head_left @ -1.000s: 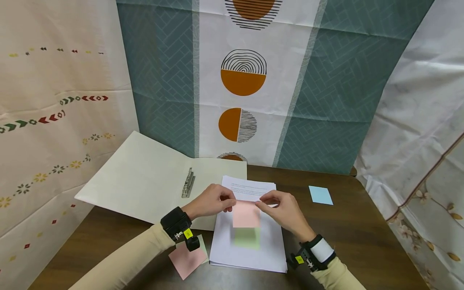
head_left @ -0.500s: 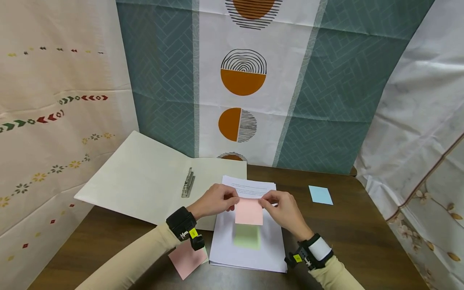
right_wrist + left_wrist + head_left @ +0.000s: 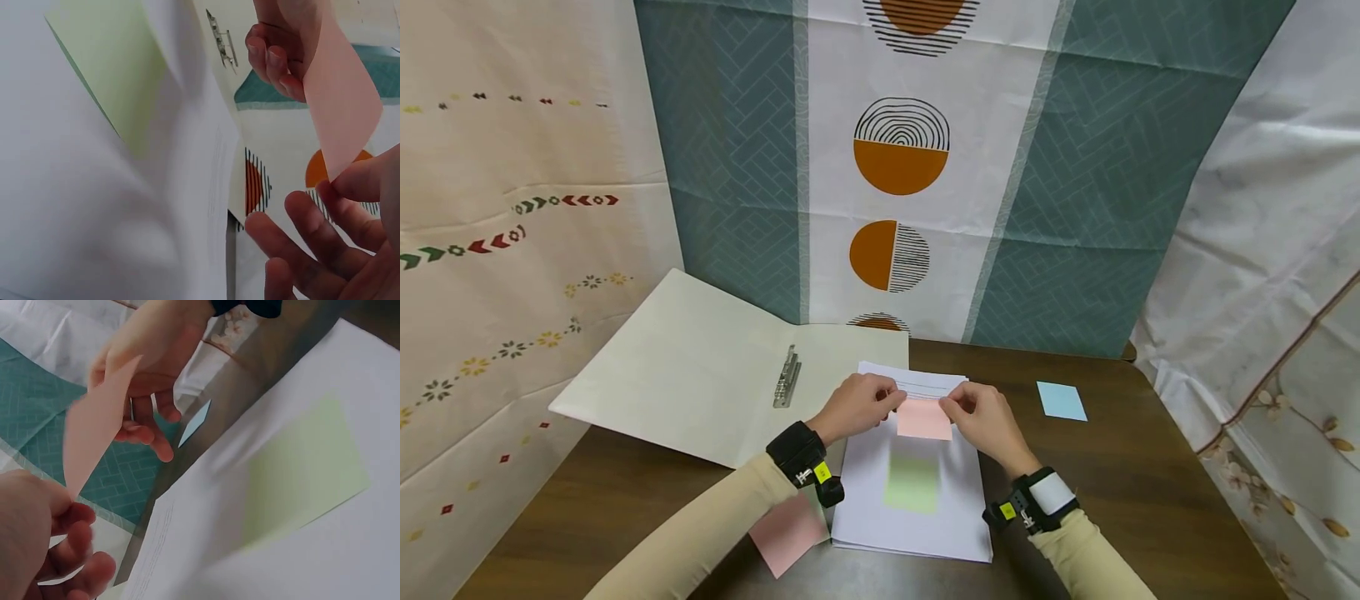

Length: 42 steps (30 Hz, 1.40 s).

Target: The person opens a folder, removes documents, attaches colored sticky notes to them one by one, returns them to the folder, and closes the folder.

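Note:
A pink sticky note [image 3: 924, 419] is stretched between both hands, raised above a stack of white paper [image 3: 880, 529]. My left hand [image 3: 859, 408] pinches its upper left corner, while my right hand [image 3: 988, 421] pinches the upper right one. In both wrist views the pink note curves in the air, apart from the sheets. A pale green sticky note [image 3: 912, 485] lies on the top sheet, closer to me than the pink one. Printed lines show near the far end of that sheet, partly hidden behind the hands and note.
An open white binder [image 3: 700, 367] with a metal ring clip [image 3: 787, 379] lies at the left, partly under the paper. More pink sticky notes [image 3: 790, 533] lie on the brown table [image 3: 1120, 500] by the left forearm. A light blue note [image 3: 1062, 401] is at the right.
Both hands have carried the pink note slightly up and away, and a little to the right. It now looks foreshortened, tilted more than before. The green note stays on the sheet.

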{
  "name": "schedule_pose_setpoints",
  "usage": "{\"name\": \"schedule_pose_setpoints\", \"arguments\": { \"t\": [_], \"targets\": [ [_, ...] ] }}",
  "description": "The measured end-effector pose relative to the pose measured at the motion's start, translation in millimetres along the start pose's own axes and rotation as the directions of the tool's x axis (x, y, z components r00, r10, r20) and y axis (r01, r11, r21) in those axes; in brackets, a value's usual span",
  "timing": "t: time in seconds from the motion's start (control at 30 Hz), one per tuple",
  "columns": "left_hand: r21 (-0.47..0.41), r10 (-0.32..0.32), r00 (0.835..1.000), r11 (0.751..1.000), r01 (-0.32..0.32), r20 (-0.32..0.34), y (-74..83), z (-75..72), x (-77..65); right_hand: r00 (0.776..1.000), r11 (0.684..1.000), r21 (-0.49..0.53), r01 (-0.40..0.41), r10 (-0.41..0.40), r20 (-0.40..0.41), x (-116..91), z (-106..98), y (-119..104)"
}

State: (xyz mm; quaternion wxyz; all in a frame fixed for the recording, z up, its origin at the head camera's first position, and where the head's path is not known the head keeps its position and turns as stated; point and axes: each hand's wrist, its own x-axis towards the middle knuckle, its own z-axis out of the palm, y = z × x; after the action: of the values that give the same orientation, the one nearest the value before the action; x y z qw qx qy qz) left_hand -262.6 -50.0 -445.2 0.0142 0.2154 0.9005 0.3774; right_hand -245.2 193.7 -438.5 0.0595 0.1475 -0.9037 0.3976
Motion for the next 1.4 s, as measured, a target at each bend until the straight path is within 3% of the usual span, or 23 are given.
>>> {"name": "schedule_pose_setpoints", "arguments": {
  "t": [0.17,0.33,0.67,0.97,1.4],
  "targets": [
    [0.139,0.009,1.0,0.99,-0.007,-0.013,-3.9,5.7,12.3,0.997,0.998,-0.021,-0.066,0.067,0.031,10.6,1.2,6.0],
    [0.206,-0.011,1.0,0.978,0.009,0.007,-14.0,13.9,20.5,0.99,0.99,-0.073,-0.124,0.129,0.061,18.3,7.4,12.7],
    [0.27,-0.057,0.998,0.962,0.048,0.024,-25.5,27.2,27.4,0.964,0.964,-0.13,-0.233,0.247,0.098,21.8,18.6,20.9],
    [0.358,-0.037,0.998,0.934,0.014,0.058,-31.3,35.6,25.7,0.939,0.936,-0.201,-0.29,0.319,0.132,21.0,29.1,24.4],
    [0.388,-0.051,0.998,0.921,0.031,0.043,-30.8,41.2,24.4,0.93,0.915,-0.258,-0.31,0.348,0.119,21.7,37.6,26.5]
  ]
}}
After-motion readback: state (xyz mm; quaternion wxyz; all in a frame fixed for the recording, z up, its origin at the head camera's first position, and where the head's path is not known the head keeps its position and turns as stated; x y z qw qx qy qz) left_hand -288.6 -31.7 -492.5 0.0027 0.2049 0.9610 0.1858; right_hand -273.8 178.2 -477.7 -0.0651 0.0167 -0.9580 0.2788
